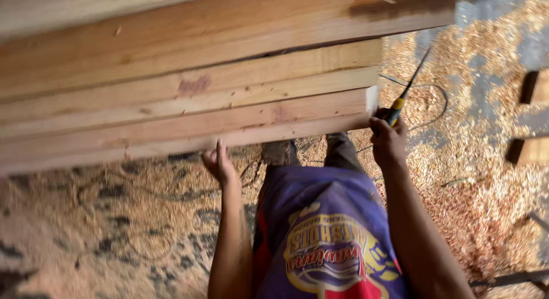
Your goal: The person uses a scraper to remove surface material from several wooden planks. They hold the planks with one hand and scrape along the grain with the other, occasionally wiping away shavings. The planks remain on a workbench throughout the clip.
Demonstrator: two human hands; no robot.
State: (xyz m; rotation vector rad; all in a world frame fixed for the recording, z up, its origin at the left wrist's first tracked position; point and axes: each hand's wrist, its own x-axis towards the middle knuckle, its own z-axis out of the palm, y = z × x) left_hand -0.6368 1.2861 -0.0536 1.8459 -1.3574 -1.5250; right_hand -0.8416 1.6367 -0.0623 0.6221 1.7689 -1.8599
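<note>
Planks [189,104] could slip because left hand [219,160] only props them flat while right hand [388,140] grips a chisel [407,92].

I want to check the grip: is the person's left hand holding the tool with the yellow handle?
No, the tool is in the right hand, while the left hand presses on the edge of the stacked boards.

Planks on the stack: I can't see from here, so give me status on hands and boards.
Left hand flat against lowest plank. Right hand at its end, gripping yellow-handled tool. Wood shavings cover floor; cable nearby.
</note>
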